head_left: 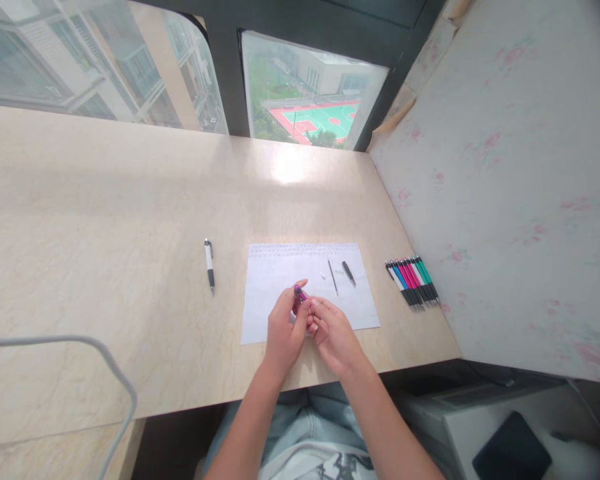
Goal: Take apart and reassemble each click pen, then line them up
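Both hands meet over the near edge of a white sheet of paper (275, 287). My left hand (284, 328) is closed around a purple pen barrel (301, 293), whose upper end pokes out between the fingers. The fingertips of my right hand (333, 333) pinch the lower part of the same barrel, which is mostly hidden. Beyond the hands, a dark pen refill (333, 277) lies on the paper. Right of it rests a black pen grip section (349, 273). A small white piece (323, 276) and a faint spring-like part (339, 272) lie close by.
A white and black pen (209, 267) lies alone left of the paper. Several coloured pens (413, 283) form a row at the right, beside the flowered wall (510, 200). A grey cable (100, 350) loops over the table's (145, 300) left front. Windows stand behind.
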Available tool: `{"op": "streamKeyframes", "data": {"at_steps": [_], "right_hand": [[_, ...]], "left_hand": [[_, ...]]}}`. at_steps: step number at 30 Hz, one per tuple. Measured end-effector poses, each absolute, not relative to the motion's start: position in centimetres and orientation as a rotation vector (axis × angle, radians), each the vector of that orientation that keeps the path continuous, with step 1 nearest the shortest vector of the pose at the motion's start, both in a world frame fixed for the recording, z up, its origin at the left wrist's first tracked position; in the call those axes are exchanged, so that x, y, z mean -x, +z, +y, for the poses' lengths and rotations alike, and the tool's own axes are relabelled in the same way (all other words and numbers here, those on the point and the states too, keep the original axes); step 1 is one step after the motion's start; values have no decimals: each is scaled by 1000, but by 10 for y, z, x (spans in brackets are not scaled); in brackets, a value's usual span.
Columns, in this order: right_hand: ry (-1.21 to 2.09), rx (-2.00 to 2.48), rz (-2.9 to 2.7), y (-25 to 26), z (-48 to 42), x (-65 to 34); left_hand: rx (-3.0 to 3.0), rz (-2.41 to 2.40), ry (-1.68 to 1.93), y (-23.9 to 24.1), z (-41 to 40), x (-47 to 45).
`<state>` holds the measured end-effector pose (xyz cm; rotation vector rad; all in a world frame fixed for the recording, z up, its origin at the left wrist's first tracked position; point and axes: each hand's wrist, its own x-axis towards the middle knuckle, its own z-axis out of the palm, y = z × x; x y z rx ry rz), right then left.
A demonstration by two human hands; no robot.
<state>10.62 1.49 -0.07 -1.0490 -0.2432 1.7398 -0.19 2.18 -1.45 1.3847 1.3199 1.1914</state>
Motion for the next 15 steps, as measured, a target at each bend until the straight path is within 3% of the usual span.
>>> {"op": "streamKeyframes", "data": {"at_steps": [15], "right_hand": [[1595,1204,-592,4,4,-111]], "left_hand": [[-938,1118,1291,-4,26,0]]}}
